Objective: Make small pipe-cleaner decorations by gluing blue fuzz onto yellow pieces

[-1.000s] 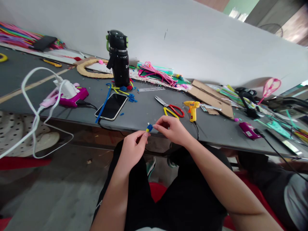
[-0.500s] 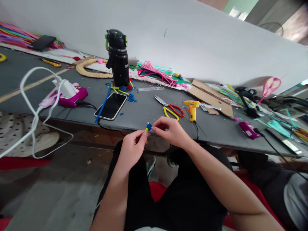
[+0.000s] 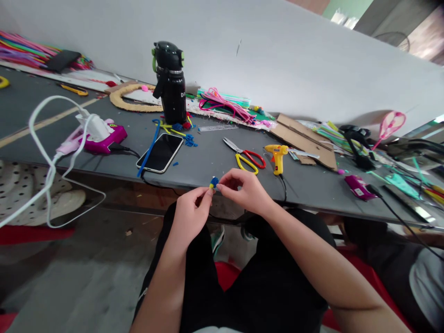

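Between my two hands, just in front of the table's edge, is a small blue and yellow fuzzy piece [image 3: 214,181], apparently shaped from pipe cleaner. My left hand [image 3: 195,206] pinches its yellow lower end between thumb and forefinger. At its blue side, the thumb and forefinger of my right hand [image 3: 243,189] are pressed together on it. On the table beyond lie scissors [image 3: 245,156] with red and yellow handles, and a yellow glue gun [image 3: 276,158]. A blue pipe cleaner [image 3: 150,150] rests across a phone [image 3: 161,153] to the left.
A black bottle [image 3: 169,88] stands behind the phone, near blue and yellow scraps [image 3: 189,140]. Magenta power blocks [image 3: 106,140] [image 3: 360,187] with cables sit left and right. Cardboard [image 3: 301,138] and pink pipe cleaners [image 3: 225,104] lie along the wall. Another person's dark sleeve [image 3: 367,240] shows at right.
My right fingertips have shifted very slightly left, closer against the blue part. My left hand keeps its pinch, and the things on the table are unchanged.
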Available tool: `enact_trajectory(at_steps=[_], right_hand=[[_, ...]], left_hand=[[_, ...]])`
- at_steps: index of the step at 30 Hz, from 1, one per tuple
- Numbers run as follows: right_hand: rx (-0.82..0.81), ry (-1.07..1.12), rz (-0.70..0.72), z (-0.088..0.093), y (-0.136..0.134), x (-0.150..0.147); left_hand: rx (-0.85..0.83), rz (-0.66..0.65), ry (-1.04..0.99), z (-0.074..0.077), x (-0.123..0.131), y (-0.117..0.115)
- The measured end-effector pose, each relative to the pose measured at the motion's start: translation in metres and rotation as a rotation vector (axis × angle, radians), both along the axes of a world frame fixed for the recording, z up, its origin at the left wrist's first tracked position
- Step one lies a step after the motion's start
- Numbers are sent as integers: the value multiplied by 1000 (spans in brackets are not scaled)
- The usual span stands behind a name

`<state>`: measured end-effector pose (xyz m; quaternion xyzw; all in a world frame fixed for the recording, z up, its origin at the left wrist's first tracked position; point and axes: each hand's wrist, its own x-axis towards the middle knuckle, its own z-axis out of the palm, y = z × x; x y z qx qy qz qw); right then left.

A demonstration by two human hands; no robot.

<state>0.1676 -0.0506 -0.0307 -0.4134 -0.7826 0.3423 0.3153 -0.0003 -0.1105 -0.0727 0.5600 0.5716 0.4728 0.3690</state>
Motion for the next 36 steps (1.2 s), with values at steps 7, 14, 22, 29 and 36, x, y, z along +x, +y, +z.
enact_trajectory(at_steps=[7, 14, 22, 29, 36], right_hand=[[97, 12, -25, -3, -2, -4], [111, -3, -19, -2, -3, -5], [160, 13, -23, -3, -3, -5], [120, 26, -25, -2, -4, -6], [19, 147, -50, 9, 1, 3]], left_hand=[[2, 5, -4, 1, 0, 0], [24, -8, -2, 2, 1, -1], [16, -12, 4, 4, 2, -1], [-30, -39, -69, 4, 1, -1], [-147, -77, -391, 1, -1, 1]])
